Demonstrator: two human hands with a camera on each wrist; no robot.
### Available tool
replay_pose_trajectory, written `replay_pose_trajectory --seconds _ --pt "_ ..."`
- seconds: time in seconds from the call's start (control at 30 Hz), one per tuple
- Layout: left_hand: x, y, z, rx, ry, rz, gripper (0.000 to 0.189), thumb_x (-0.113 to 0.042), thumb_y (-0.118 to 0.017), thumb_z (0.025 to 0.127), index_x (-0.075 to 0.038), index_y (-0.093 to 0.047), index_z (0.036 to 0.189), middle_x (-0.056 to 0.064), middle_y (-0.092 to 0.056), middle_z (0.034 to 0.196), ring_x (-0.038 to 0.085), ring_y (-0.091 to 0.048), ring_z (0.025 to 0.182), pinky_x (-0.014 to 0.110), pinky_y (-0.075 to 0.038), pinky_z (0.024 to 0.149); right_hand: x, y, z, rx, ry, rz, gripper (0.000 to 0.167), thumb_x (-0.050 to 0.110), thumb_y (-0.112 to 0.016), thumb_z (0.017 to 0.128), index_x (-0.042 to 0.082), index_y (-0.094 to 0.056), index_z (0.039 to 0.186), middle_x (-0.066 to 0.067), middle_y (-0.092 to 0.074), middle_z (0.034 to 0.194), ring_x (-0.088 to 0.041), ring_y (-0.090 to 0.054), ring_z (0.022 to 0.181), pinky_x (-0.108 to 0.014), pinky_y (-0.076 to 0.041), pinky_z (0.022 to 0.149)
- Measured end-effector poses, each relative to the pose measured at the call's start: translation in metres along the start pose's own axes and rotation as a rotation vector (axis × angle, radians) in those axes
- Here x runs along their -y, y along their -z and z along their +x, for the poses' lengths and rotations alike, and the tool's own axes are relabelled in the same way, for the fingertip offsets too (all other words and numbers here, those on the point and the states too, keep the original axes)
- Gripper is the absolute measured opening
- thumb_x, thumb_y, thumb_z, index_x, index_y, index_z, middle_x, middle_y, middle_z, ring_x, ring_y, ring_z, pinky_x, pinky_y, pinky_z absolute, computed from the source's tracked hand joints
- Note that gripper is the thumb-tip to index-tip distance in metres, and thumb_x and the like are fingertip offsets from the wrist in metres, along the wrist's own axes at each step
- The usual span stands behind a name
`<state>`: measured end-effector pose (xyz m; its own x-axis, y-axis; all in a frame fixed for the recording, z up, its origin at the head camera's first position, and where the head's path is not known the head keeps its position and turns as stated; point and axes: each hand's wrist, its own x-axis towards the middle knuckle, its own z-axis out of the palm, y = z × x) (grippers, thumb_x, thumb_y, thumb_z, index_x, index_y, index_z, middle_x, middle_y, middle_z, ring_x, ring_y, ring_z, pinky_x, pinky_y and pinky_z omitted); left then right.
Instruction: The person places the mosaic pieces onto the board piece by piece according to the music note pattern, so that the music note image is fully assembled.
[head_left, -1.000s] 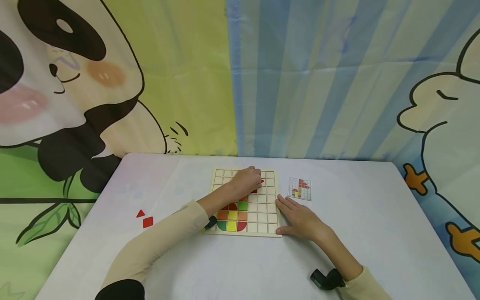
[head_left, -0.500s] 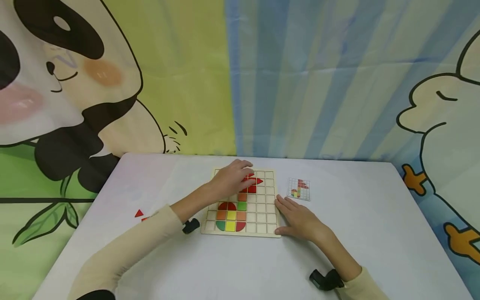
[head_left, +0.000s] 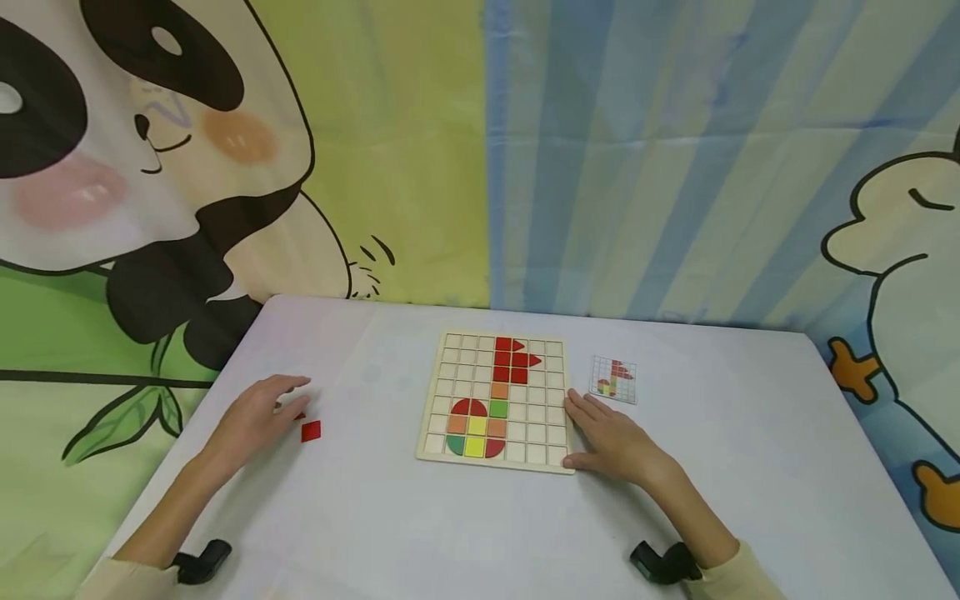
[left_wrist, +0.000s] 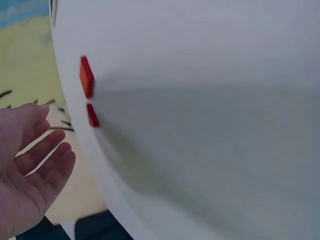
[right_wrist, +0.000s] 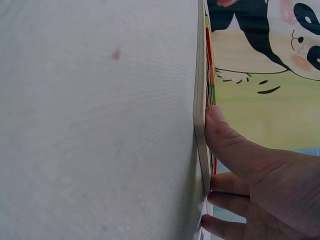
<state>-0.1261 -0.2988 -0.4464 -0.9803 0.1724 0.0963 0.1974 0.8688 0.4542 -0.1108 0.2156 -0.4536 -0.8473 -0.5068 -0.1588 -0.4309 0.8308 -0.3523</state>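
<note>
My left hand (head_left: pixel 253 418) hovers with loosely bent fingers over the left of the table, nothing in its grasp. Under its fingertips lies a small red triangle, partly hidden in the head view; the left wrist view shows this triangle tile (left_wrist: pixel 93 116) beside the red square tile (left_wrist: pixel 86 77). My right hand (head_left: pixel 617 440) rests against the right edge of the wooden grid board (head_left: pixel 537 433), thumb by its near corner and fingers extended along the side. Red, orange, green and yellow tiles fill part of the grid, with two red triangles (head_left: pixel 534 361) pointing right.
A small pattern card (head_left: pixel 613 379) with a coloured grid lies just right of the board. Both wrists carry black cameras (head_left: pixel 202 562). The white table (head_left: pixel 420 533) reaches back to a printed cloth backdrop (head_left: pixel 405 167).
My left hand has drawn back from the upper part of the board and swung left to the loose red tiles. My right hand has stayed at the board's edge. The head view has shifted slightly.
</note>
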Motion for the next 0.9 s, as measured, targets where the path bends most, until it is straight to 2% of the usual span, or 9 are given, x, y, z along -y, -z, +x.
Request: replay_pose_trajectory --seconds 0.13,0.33,0.43,0.67,0.8,0.9 --pt "0.017 0.003 -0.017 -0.006 0.032 -0.014 0.037 -0.009 -0.067 0.098 0.007 -0.064 0.132 0.030 -0.065 0.129 0.045 -0.065 0.111 0.059 -0.057 0.089 -0.001 0.001 -0.002 -0.010 0.003 -0.002 0.089 0.042 -0.079 0.089 -0.008 -0.042 0.152 -0.026 -0.039 0.161 -0.048 -0.039 0.147 -0.061 -0.039 0.115" --pt "0.021 -0.001 -0.028 -0.021 0.030 -0.025 0.035 -0.009 -0.069 0.098 0.005 -0.066 0.130 0.026 -0.068 0.127 0.040 -0.068 0.107 0.048 -0.060 0.082 -0.001 0.000 -0.001 -0.012 0.007 -0.006 0.088 0.042 -0.078 0.090 -0.008 -0.042 0.153 -0.026 -0.039 0.161 -0.048 -0.039 0.148 -0.060 -0.038 0.116" --pt "0.021 -0.003 -0.029 -0.022 0.028 -0.021 0.035 -0.007 -0.071 0.096 0.004 -0.066 0.129 0.026 -0.068 0.126 0.039 -0.069 0.105 0.044 -0.060 0.080 -0.001 0.000 0.000 -0.008 0.011 -0.006 0.088 0.042 -0.079 0.089 -0.008 -0.042 0.152 -0.026 -0.039 0.161 -0.048 -0.039 0.147 -0.060 -0.038 0.116" --pt "0.021 -0.006 -0.027 -0.038 0.005 -0.014 0.035 -0.003 -0.072 0.094 0.005 -0.067 0.127 0.026 -0.069 0.124 0.039 -0.070 0.104 0.048 -0.060 0.082 0.001 0.002 0.001 0.008 0.001 0.002 0.091 0.044 -0.079 0.089 -0.007 -0.041 0.153 -0.025 -0.038 0.162 -0.047 -0.038 0.149 -0.061 -0.037 0.117" --pt "0.022 -0.009 -0.026 -0.049 -0.032 -0.028 0.034 -0.003 -0.076 0.091 0.003 -0.070 0.123 0.021 -0.071 0.119 0.035 -0.070 0.100 0.035 -0.062 0.078 0.001 0.001 0.001 0.005 0.003 0.001 0.090 0.044 -0.079 0.089 -0.007 -0.041 0.153 -0.025 -0.038 0.162 -0.047 -0.038 0.148 -0.060 -0.038 0.117" --pt "0.021 -0.013 -0.027 -0.016 -0.070 -0.025 0.032 -0.005 -0.081 0.087 0.000 -0.073 0.118 0.015 -0.073 0.114 0.029 -0.069 0.095 0.026 -0.060 0.074 0.000 0.000 0.000 0.006 -0.005 0.012 0.090 0.043 -0.079 0.089 -0.007 -0.041 0.153 -0.025 -0.038 0.162 -0.047 -0.037 0.149 -0.061 -0.037 0.117"
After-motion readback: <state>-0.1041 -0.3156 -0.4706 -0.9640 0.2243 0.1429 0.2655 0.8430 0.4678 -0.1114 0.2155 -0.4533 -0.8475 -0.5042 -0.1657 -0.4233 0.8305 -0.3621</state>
